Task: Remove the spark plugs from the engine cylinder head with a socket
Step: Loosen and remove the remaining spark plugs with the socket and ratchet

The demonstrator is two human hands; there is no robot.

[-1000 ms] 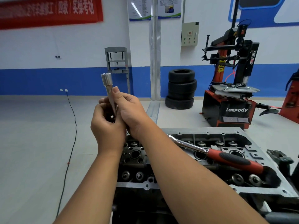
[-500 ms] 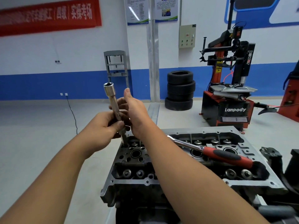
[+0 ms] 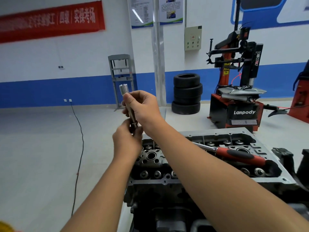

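Note:
A long silver socket (image 3: 124,95) stands nearly upright in the air, open end up, above the left end of the grey cylinder head (image 3: 197,180). My right hand (image 3: 143,108) is closed around the socket's upper shaft. My left hand (image 3: 127,143) pinches its lower end, and what is at that end is hidden by my fingers. A ratchet with a red and black handle (image 3: 237,155) lies across the top of the cylinder head, behind my right forearm.
Behind the head stand a red and black tyre changer (image 3: 235,97) and a stack of three tyres (image 3: 186,95). A grey press frame (image 3: 120,77) is against the blue and white wall. A black cable (image 3: 78,144) runs along the floor at left.
My right hand has moved up and closed around the socket's upper shaft. My left hand has shifted to the socket's lower end. The view has tilted slightly.

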